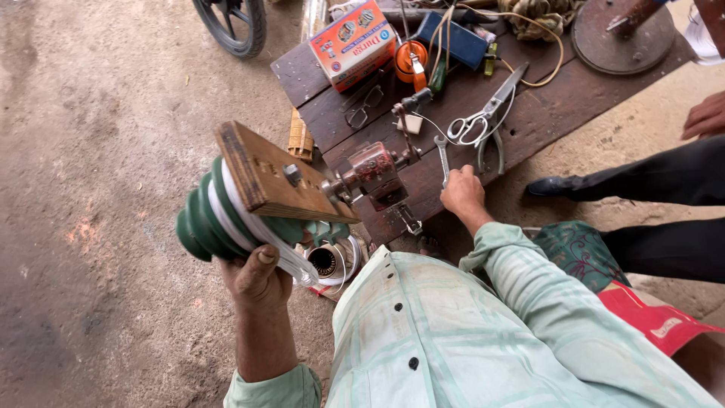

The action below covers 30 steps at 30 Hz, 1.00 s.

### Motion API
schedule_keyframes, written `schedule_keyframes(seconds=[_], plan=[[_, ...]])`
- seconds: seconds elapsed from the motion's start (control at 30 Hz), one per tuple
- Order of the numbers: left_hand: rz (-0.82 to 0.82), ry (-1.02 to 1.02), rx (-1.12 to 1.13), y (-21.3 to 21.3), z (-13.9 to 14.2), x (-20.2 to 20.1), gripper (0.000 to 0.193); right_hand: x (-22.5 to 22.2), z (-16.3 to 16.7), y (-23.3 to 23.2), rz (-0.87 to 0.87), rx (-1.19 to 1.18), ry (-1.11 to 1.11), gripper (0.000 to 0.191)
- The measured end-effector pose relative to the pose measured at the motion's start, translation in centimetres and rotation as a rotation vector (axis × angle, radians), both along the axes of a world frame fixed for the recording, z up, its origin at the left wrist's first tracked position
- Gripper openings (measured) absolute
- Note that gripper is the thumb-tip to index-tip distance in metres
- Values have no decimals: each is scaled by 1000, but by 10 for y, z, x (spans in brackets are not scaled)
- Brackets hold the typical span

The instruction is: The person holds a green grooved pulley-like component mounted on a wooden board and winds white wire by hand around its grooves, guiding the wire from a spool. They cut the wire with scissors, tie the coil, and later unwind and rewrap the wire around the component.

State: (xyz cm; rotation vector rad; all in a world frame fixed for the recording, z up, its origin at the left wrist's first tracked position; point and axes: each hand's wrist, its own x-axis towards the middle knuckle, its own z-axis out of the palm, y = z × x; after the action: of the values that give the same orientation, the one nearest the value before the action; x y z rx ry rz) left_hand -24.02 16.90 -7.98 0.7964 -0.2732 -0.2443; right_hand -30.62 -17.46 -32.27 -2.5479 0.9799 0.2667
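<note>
left hand [257, 276]: closed around the green stepped former [204, 219], thumb up against the white winding. It's held up near the chest on the left, with a wooden plate [260, 174] bolted across its face.
right hand [462, 193]: resting fisted on the near edge of the bench [544, 113], right by a small spanner [442, 155]. Can't tell if it's actually pinching anything.
winder [374, 175]: the reddish hand-crank rig sits between the two hands, its shaft running into the plate.
doing it well: my take is to keep the former square to the shaft and the thumb on the loose turns so the winding doesn't slip off the steps.
motor shell [326, 261]: down low under the former, round and open, with a ribbed core showing inside.
mid bench: scissors [483, 121], orange reel [411, 60].
box [353, 41]: orange carton at the far side, shut, contents hidden.
far right: another person's hand [706, 115].
</note>
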Motion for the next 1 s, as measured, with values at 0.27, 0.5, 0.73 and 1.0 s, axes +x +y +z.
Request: schedule_keyframes(seconds=[0.27, 0.5, 0.73, 1.0], plan=[[57, 36, 28, 6, -5, 0, 68, 2, 6, 8, 56, -24, -144, 40], [48, 26, 39, 7, -3, 0, 65, 10, 11, 9, -269, 151, 8, 53], [38, 44, 44, 10, -3, 1, 65, -30, 27, 14, -369, 525, -233, 31], [-29, -34, -7, 11, -3, 8, 73, -97, 146, 12, -171, 512, -798, 20]])
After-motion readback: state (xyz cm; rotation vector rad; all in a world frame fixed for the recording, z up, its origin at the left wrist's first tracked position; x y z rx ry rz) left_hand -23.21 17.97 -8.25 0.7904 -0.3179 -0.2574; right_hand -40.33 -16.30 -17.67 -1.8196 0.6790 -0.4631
